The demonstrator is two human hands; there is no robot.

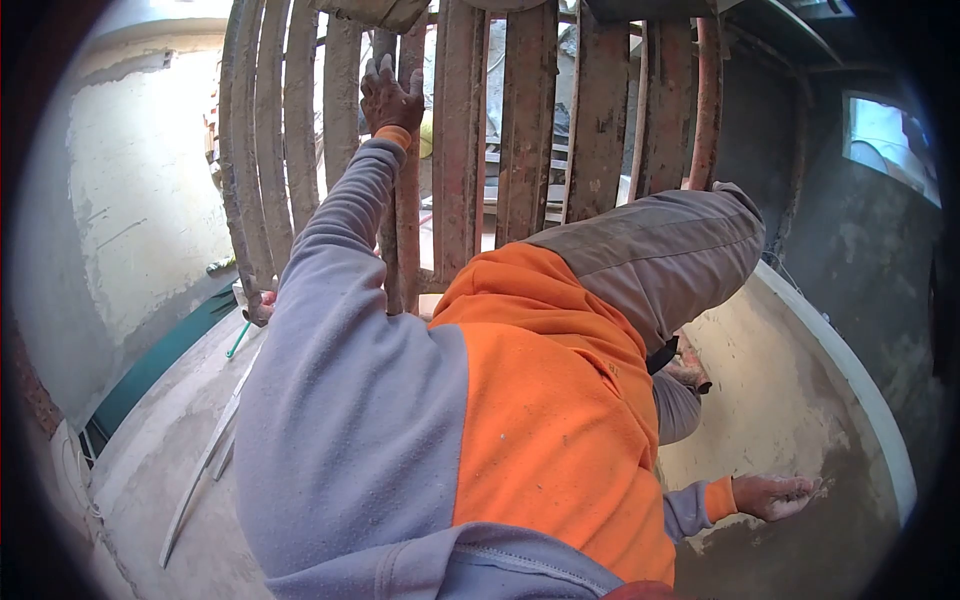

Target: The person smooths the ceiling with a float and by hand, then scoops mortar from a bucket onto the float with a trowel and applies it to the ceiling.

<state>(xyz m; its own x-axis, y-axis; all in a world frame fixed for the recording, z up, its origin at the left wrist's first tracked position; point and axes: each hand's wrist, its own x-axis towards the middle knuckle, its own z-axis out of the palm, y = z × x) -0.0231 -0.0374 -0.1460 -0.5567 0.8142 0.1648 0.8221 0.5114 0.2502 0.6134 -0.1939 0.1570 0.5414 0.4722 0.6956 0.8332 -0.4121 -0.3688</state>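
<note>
Construction site, interior under plastering. Evidence: rough, unfinished plaster wall (pixel 140 180) at the frame's left; mortar-caked steel grating (pixel 470 130) across the top; a curved rim (pixel 850 370) smeared with wet render at lower right; dusty concrete floor (pixel 160 450) at lower left.

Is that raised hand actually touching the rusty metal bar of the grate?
Touching. The head view shows the raised hand pressed against a rusty bar of the grate, fingers spread over the bar with no gap visible.

You are seeing two hands (pixel 392 98) (pixel 775 495), one round tub (pixel 880 420) at four o'clock, and one slatted grate (pixel 470 130) at twelve o'clock.
</note>
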